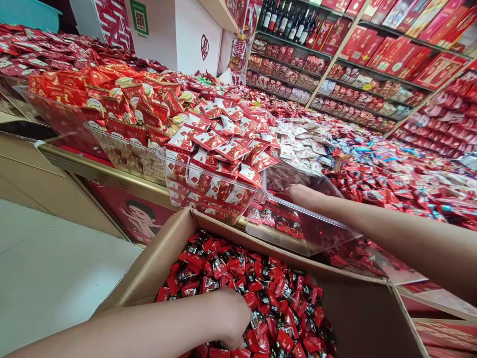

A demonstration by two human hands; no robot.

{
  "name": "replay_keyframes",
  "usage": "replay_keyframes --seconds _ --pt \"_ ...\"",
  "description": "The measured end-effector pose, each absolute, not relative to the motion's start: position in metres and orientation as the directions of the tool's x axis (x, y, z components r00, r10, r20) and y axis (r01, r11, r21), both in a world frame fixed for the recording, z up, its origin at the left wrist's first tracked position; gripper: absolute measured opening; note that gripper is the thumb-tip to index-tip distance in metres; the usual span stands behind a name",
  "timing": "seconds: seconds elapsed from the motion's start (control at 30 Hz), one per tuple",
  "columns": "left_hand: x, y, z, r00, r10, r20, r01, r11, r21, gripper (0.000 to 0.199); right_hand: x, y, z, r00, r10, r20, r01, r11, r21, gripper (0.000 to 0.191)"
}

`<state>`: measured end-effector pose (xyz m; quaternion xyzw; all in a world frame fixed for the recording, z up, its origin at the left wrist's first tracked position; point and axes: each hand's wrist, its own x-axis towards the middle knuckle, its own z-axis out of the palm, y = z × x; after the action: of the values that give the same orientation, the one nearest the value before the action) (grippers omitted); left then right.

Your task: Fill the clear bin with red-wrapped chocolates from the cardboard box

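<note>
A cardboard box [357, 308] at the bottom centre holds many small red and black wrapped candies [268, 288]. My left hand [233, 315] rests among these candies, its fingers bent down and mostly hidden from view. Beyond the box's far edge, a clear plastic bin [309, 228] has a few red packets low inside. My right hand [300, 194] reaches into that bin at its back part, with the fingertips hidden. Just left of it stands a clear bin [208, 186] heaped with red and white packets [233, 149].
More bins of red durian packets [128, 134] line the counter to the left, above a gold edge [108, 171]. White packets [298, 141] and mixed candies [387, 174] spread to the right. Shelves [320, 49] with bottles and red boxes rise behind. A dark phone-like object [28, 130] lies far left.
</note>
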<state>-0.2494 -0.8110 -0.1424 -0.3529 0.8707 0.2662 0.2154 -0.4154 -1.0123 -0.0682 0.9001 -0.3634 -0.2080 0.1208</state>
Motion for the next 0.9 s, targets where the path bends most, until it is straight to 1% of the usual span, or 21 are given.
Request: replay_keyframes --seconds 0.07,0.13,0.23,0.27,0.37,0.4,0.5,0.63,0.77,0.83,0.9 --pt "-0.248 -0.809 -0.154 -0.692 -0.527 -0.493 -0.709 0.623 0.329 0.033 -0.416 -1.013 -0.069 0.644 -0.691 -0.329 -0.609 -0.723 0.327 0.018" --pt "-0.247 -0.808 -0.167 -0.720 -0.571 -0.394 -0.693 0.626 0.358 0.028 -0.416 -1.015 -0.070 0.638 -0.680 -0.361 -0.622 -0.731 0.280 0.016" --pt "-0.246 -0.807 -0.181 -0.727 -0.637 -0.255 -0.679 0.614 0.402 0.018 -0.416 -1.016 -0.069 0.632 -0.690 -0.353 -0.653 -0.720 0.237 0.016" --pt "-0.246 -0.807 -0.184 -0.726 -0.646 -0.236 -0.677 0.611 0.410 0.019 -0.416 -1.016 -0.069 0.632 -0.695 -0.343 -0.663 -0.714 0.225 0.016" --pt "-0.246 -0.809 -0.185 -0.729 -0.627 -0.275 -0.680 0.618 0.394 0.035 -0.415 -1.015 -0.067 0.631 -0.700 -0.334 -0.687 -0.704 0.177 0.017" --pt "-0.246 -0.810 -0.184 -0.732 -0.614 -0.295 -0.679 0.626 0.384 0.035 -0.415 -1.014 -0.066 0.632 -0.698 -0.336 -0.694 -0.703 0.157 0.017" --pt "-0.246 -0.811 -0.181 -0.734 -0.597 -0.323 -0.678 0.627 0.383 0.023 -0.416 -1.011 -0.063 0.629 -0.700 -0.338 -0.707 -0.696 0.126 0.016" --pt "-0.247 -0.812 -0.180 -0.711 -0.586 -0.389 -0.703 0.588 0.400 0.021 -0.418 -1.009 -0.064 0.625 -0.697 -0.352 -0.699 -0.700 0.144 0.019" --pt "-0.244 -0.816 -0.175 -0.733 -0.578 -0.359 -0.680 0.604 0.416 0.021 -0.418 -1.013 -0.062 0.632 -0.701 -0.332 -0.685 -0.705 0.184 0.024" --pt "-0.243 -0.820 -0.171 -0.731 -0.592 -0.339 -0.676 0.564 0.475 0.023 -0.415 -1.014 -0.050 0.636 -0.710 -0.304 -0.684 -0.700 0.204 0.025" --pt "-0.243 -0.826 -0.165 -0.709 -0.643 -0.290 -0.669 0.483 0.565 0.024 -0.413 -1.006 -0.026 0.641 -0.733 -0.229 -0.701 -0.680 0.215 0.023"
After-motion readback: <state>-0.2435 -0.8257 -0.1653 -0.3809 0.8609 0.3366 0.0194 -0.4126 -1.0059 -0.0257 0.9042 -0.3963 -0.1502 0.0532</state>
